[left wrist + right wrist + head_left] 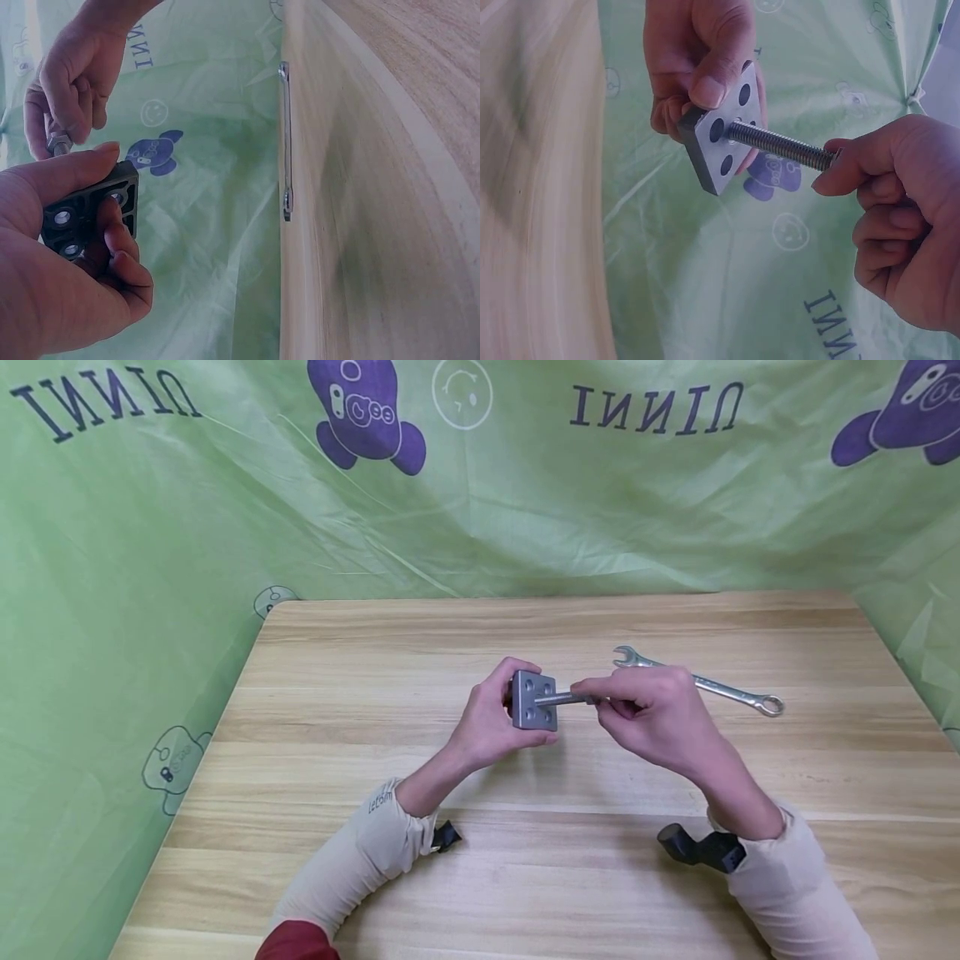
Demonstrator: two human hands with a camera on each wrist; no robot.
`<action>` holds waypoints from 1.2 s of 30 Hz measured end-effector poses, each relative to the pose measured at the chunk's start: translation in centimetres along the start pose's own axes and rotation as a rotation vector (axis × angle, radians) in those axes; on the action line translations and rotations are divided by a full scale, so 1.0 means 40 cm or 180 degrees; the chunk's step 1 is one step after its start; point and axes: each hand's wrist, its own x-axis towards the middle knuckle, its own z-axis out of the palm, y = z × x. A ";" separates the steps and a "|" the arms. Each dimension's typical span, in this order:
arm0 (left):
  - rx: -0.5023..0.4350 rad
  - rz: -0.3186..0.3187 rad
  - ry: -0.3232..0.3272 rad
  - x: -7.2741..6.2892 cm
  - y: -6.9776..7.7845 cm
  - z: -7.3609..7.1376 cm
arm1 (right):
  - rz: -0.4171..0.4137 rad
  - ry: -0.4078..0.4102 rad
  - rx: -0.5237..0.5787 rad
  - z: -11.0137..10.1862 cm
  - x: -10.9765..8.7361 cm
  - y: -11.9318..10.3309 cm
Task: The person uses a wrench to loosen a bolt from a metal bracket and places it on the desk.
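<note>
My left hand grips a square grey plate by its edges, above the table. The plate has several round holes, and its ribbed underside shows in the left wrist view. A threaded bolt stands out from the middle of the plate, pointing toward my right hand. The thumb and index finger of that hand pinch the bolt's outer end. In the left wrist view a hex piece shows at this end; whether it is a head or a nut I cannot tell.
A combination wrench lies on the wooden table, behind and to the right of my right hand. Green printed cloth hangs behind the table and along its sides. Black mounts are strapped at both wrists.
</note>
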 end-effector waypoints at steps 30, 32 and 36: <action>0.0039 -0.0037 0.0003 -0.002 0.001 -0.004 | 0.1532 -0.0791 -0.0441 -0.014 0.007 -0.025; 0.0041 -0.0029 0.0003 -0.002 0.001 -0.004 | 0.1467 -0.0768 -0.0388 -0.018 0.007 -0.026; 0.0036 -0.0033 -0.0004 -0.001 0.002 -0.003 | 0.1326 -0.0720 -0.0243 -0.027 0.007 -0.028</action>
